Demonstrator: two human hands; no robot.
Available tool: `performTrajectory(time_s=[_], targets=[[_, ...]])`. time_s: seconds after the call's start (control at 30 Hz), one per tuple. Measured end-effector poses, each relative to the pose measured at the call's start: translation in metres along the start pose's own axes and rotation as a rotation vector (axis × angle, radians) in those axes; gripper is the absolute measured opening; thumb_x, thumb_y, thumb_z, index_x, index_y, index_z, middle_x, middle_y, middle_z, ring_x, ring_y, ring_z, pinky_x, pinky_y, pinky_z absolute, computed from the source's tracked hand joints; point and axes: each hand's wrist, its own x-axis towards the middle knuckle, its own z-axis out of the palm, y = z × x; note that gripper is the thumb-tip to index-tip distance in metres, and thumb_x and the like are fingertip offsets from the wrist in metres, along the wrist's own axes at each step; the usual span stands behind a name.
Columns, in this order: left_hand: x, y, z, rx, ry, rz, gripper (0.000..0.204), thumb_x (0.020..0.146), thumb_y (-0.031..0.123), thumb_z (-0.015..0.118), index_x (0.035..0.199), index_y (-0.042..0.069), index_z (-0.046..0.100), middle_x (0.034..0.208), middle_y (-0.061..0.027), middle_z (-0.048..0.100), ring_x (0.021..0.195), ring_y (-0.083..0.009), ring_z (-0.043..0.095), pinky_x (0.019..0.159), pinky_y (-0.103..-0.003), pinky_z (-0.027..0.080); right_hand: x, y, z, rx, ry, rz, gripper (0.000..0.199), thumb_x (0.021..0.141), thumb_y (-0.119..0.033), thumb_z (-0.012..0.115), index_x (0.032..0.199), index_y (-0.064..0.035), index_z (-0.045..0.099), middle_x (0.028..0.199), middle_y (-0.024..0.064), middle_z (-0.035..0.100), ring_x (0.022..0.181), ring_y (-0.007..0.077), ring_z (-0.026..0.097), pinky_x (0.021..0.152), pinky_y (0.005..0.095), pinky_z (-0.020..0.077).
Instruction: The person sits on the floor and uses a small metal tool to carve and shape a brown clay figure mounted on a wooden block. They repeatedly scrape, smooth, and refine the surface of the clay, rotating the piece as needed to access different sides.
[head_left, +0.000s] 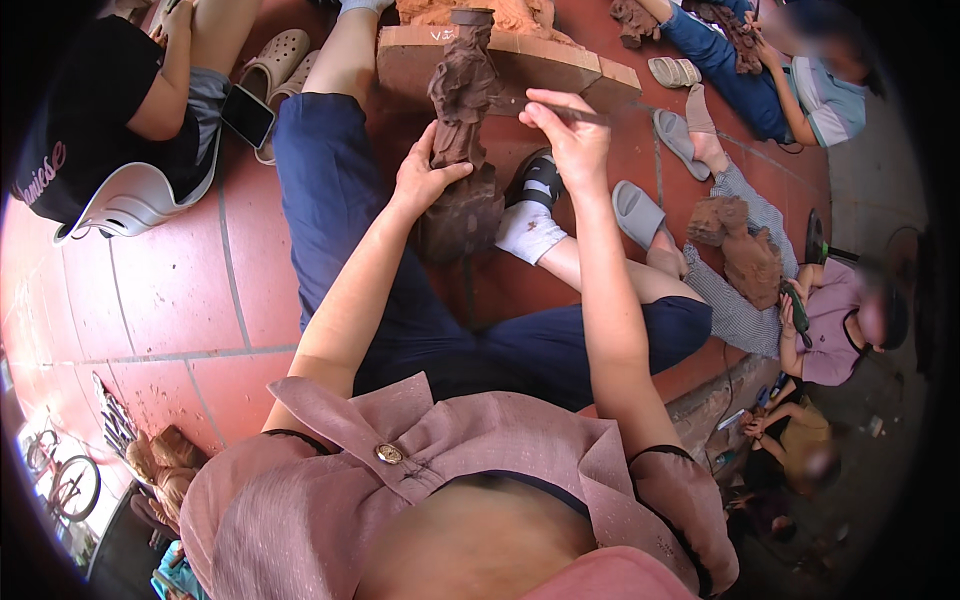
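Note:
A dark brown carved figure (464, 85) on a blocky base stands upright between my legs. My left hand (428, 180) is wrapped around its lower part, with the thumb across the front. In my right hand (570, 140) is a slim dark hand tool (588, 116), pinched between thumb and fingers. The tool's tip points left, close to the figure's right side; whether it touches, I cannot tell. Its exact kind is not clear.
Beyond the figure, a thick wooden slab (410, 62) bears an orange-brown carving (530, 15). A person with a phone (248, 117) sits at left. At right, another person holds a power tool (796, 312) by a carved figure (738, 250). Carvings (165, 470) stand lower left.

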Motion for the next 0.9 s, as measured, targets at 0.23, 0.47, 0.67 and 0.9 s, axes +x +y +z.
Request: performTrajectory(time_s=[0.23,0.47,0.67,0.9], targets=[[0.002,0.001,0.001,-0.015,-0.01,-0.02,0.092,0.062,0.027,0.08,0.139,0.005,0.034,0.131,-0.0188,0.046,0.121,-0.0279,0.046,0.101,-0.034,0.036,0.053,-0.007,0.001,-0.198,-0.284,0.003,0.011,0.078,-0.003,0.067,0.088,-0.0024,0.07,0.075,0.0039,0.068,0.067,0.0081,0.063,0.064,0.0218,0.0508],[0.002,0.0,0.001,-0.061,-0.002,-0.055,0.094,0.06,0.024,0.081,0.139,0.004,0.034,0.131,-0.0183,0.046,0.121,-0.0262,0.047,0.101,-0.033,0.037,0.049,-0.025,0.011,-0.296,-0.515,-0.051,0.009,0.078,-0.003,0.067,0.087,-0.003,0.07,0.079,0.0031,0.068,0.073,0.0091,0.063,0.069,0.0215,0.0505],[0.002,0.003,0.001,-0.065,-0.01,-0.047,0.094,0.06,0.023,0.082,0.139,0.003,0.034,0.13,-0.0189,0.046,0.121,-0.026,0.047,0.101,-0.033,0.037,0.064,-0.034,0.006,-0.299,-0.485,0.024,0.014,0.079,-0.005,0.068,0.093,-0.0012,0.069,0.081,0.003,0.068,0.072,0.0082,0.061,0.067,0.0205,0.0493],[0.004,-0.005,0.0,-0.098,-0.004,-0.028,0.096,0.059,0.021,0.083,0.139,0.002,0.034,0.131,-0.0186,0.046,0.121,-0.0254,0.047,0.102,-0.033,0.036,0.079,-0.023,0.001,-0.26,-0.457,0.048,0.013,0.079,-0.004,0.067,0.092,-0.0005,0.068,0.08,0.0035,0.067,0.073,0.009,0.062,0.069,0.0216,0.0496]])
